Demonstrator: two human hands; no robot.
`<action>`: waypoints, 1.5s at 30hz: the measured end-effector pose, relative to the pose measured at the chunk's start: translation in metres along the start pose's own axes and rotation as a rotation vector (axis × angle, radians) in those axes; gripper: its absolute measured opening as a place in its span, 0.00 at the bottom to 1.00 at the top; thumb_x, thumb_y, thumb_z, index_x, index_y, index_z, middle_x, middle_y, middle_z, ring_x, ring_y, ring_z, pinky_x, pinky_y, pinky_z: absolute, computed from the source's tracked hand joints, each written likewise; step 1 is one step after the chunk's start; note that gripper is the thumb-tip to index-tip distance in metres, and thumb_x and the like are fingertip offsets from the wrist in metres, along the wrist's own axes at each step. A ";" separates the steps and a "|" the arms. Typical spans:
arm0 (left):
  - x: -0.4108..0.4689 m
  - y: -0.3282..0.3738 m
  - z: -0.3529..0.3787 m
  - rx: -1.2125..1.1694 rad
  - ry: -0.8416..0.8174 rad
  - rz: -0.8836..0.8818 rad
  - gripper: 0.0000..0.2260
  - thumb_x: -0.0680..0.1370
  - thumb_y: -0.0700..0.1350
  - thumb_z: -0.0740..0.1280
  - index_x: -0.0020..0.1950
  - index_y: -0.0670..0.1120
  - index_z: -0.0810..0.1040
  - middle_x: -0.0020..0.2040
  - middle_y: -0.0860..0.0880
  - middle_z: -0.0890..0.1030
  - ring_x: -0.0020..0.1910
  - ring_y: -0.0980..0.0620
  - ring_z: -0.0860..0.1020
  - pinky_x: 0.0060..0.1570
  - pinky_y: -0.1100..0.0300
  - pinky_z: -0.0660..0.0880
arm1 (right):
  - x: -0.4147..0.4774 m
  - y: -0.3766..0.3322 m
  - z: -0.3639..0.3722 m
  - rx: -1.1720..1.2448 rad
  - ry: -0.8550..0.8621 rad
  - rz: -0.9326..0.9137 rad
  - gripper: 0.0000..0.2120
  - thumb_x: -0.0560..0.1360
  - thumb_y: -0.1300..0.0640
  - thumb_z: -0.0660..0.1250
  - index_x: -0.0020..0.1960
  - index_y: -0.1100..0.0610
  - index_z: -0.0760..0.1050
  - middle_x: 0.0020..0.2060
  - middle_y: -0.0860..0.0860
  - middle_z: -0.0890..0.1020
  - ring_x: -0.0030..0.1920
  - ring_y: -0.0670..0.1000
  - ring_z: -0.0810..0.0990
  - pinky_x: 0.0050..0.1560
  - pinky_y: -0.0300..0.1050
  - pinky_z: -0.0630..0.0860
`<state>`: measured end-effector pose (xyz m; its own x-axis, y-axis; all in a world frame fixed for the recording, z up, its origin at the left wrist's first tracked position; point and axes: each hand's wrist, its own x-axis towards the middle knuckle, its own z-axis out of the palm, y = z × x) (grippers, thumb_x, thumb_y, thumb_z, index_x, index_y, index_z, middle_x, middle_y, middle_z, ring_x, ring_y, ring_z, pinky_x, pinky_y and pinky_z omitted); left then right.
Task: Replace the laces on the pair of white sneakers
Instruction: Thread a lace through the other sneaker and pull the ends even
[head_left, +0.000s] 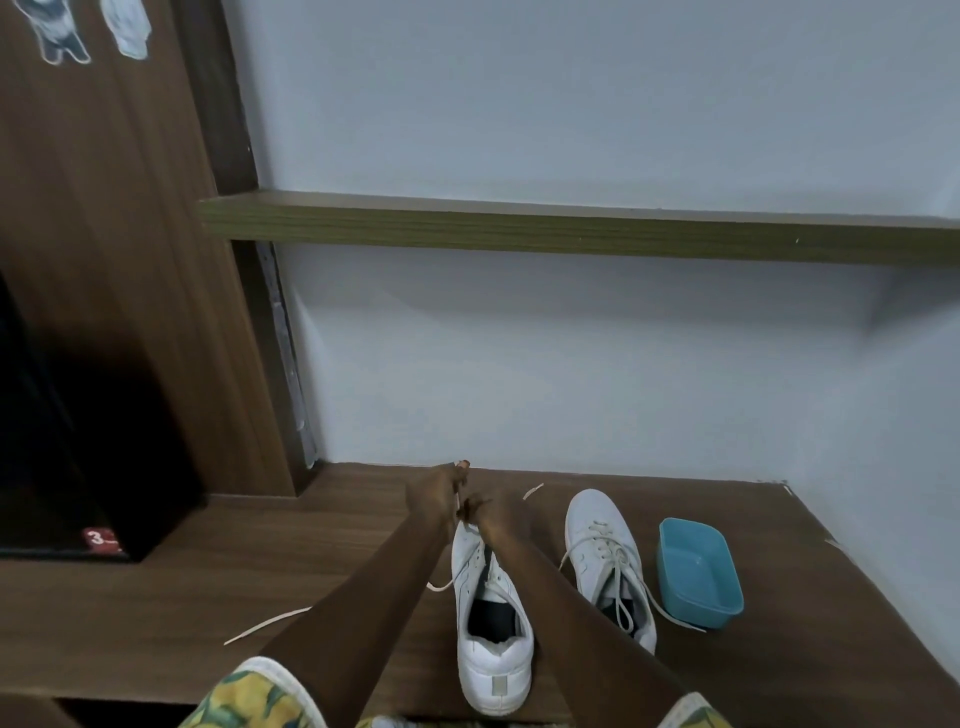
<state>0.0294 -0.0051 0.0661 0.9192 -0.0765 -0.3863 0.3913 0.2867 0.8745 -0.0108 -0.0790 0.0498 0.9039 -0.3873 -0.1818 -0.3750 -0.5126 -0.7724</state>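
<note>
1. In the head view, we saw the near sneaker (493, 670) standing on the wooden table (156, 597) between the two forearms. Its heel pointed towards the person and its toe towards the wall.
2. The left hand (431, 493) was raised over the toe of this sneaker. Its fingertips pinched a cream lace (457, 503), which ran down from them to the front eyelets.
3. The right hand (493, 514) was just beside the left one, at the toe, with bent fingers. We could not tell if it gripped anything, because this part was blurred.
4. A loose strand (270, 621) lay on the table at the left of the near sneaker, and a short end (533, 490) showed at the right of the right hand.
5. The second sneaker (602, 551) stood near on the right, laced but untied.
6. A blue tub (698, 571) stood just beside the second sneaker, further right.
7. A wooden shelf (571, 228) was fixed on the pale wall above.
</note>
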 end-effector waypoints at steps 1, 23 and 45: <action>0.002 0.002 0.000 0.004 0.027 0.021 0.06 0.73 0.32 0.70 0.36 0.37 0.77 0.34 0.44 0.77 0.33 0.50 0.79 0.27 0.64 0.72 | -0.001 0.003 0.003 -0.109 -0.040 0.012 0.06 0.72 0.60 0.65 0.42 0.59 0.81 0.40 0.55 0.82 0.38 0.49 0.75 0.40 0.43 0.71; -0.002 0.020 -0.003 0.072 0.064 0.170 0.03 0.71 0.35 0.72 0.44 0.39 0.82 0.48 0.41 0.83 0.50 0.46 0.81 0.53 0.56 0.76 | -0.001 0.010 0.011 0.055 -0.116 -0.008 0.05 0.74 0.60 0.69 0.45 0.60 0.83 0.45 0.54 0.83 0.47 0.51 0.79 0.53 0.44 0.74; 0.005 0.029 -0.006 0.095 0.039 0.228 0.07 0.70 0.39 0.74 0.46 0.38 0.83 0.40 0.46 0.82 0.43 0.48 0.77 0.43 0.54 0.74 | 0.006 -0.016 -0.008 0.344 -0.040 -0.183 0.13 0.73 0.66 0.66 0.34 0.53 0.79 0.36 0.50 0.82 0.42 0.47 0.80 0.48 0.38 0.74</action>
<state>0.0450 0.0081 0.0879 0.9825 0.0170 -0.1855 0.1784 0.2008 0.9633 -0.0013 -0.0790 0.0665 0.9594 -0.2791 -0.0403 -0.1218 -0.2813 -0.9519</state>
